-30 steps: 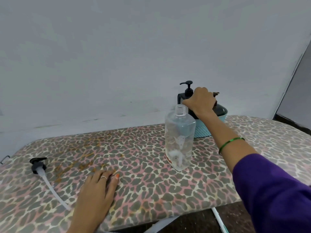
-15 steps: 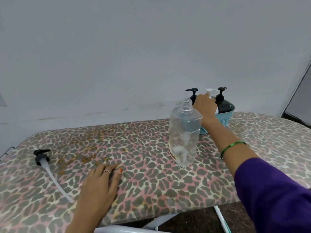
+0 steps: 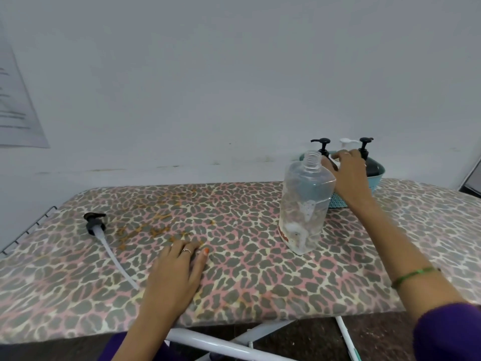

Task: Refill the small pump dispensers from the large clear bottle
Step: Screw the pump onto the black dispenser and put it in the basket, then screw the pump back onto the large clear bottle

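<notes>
My left hand lies flat, fingers straight, on the ironing board. My right hand reaches among the pump dispensers in the teal basket; I cannot tell what it grips. The uncapped clear bottle stands upright just before the basket; its pump lies far left.

Ironing-board cover: leopard print, grey spots on pink and cream, rusty orange stains near middle. Large bottle: clear, orange-red label strip low on side. Loose pump: black head, white tube. Basket: teal. Pump tops in basket: two black, one white. Sleeve: purple. Bangle: green. Nail polish: orange. Wall: pale grey.
</notes>
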The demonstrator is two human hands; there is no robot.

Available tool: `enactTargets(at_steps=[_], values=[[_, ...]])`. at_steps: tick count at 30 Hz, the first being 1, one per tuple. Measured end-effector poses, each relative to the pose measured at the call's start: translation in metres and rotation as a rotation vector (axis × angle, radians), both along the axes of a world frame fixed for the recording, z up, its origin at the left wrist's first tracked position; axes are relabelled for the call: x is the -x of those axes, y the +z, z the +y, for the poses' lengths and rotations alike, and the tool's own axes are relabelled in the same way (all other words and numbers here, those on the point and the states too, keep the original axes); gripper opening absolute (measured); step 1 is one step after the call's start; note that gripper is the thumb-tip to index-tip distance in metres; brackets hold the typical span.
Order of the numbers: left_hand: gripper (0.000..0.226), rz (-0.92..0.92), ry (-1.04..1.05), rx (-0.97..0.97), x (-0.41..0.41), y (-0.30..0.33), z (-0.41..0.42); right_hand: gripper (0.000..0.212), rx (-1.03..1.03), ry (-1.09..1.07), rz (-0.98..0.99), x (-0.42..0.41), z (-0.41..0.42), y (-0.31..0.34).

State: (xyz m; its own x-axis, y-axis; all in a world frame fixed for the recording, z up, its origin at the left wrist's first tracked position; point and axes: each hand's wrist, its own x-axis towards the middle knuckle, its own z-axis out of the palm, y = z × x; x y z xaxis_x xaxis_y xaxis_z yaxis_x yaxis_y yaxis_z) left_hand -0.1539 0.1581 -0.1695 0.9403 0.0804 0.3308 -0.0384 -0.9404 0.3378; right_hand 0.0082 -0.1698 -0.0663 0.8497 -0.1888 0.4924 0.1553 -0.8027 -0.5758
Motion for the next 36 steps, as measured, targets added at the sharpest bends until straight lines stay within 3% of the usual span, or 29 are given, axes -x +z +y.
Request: enactTargets(at_steps=[2, 4, 7, 9, 12, 15, 20, 23, 25, 29, 34, 36], values=[[0.069, 0.000, 0.002, -0.006, 0.000, -0.001, 0.000, 0.032, -0.198, 0.052, -0.107, 0.025, -0.003, -0.001], [0.068, -0.007, 0.005, -0.007, 0.000, -0.002, 0.000, 0.035, -0.385, 0.093, -0.129, 0.056, -0.001, -0.003], [0.067, -0.020, 0.006, -0.002, 0.000, -0.003, 0.001, 0.077, -0.613, 0.211, -0.058, 0.096, 0.008, -0.013], [0.067, -0.026, 0.007, 0.000, 0.000, -0.003, 0.000, 0.101, -0.594, 0.266, 0.003, 0.110, 0.018, -0.025], [0.066, -0.033, 0.004, 0.003, 0.001, -0.003, 0.000, 0.117, -0.520, 0.289, 0.121, 0.121, 0.039, -0.037], [0.065, -0.053, -0.002, 0.006, 0.002, -0.003, 0.000, 0.104, -0.531, 0.213, 0.084, 0.127, 0.055, -0.047], [0.066, -0.038, -0.002, 0.020, 0.007, 0.002, -0.003, 0.062, -0.617, 0.024, -0.322, 0.150, 0.083, -0.036], [0.045, -0.050, -0.029, 0.041, 0.010, 0.003, -0.002, 0.054, -0.574, -0.003, -0.476, 0.161, 0.103, -0.019], [0.035, -0.095, -0.044, 0.070, 0.011, 0.002, 0.001, 0.036, -0.557, 0.119, -0.572, 0.167, 0.126, -0.006], [0.032, -0.126, -0.057, 0.140, 0.011, 0.000, 0.001, 0.016, -0.504, 0.586, -0.284, 0.157, 0.197, 0.010], [0.029, -0.091, -0.068, 0.209, 0.009, 0.001, 0.005, 0.036, 0.100, 1.062, 0.351, 0.103, 0.294, 0.004], [0.028, -0.094, -0.091, 0.254, 0.008, 0.002, 0.008, 0.044, 0.314, 1.139, 0.438, 0.083, 0.324, -0.003]])
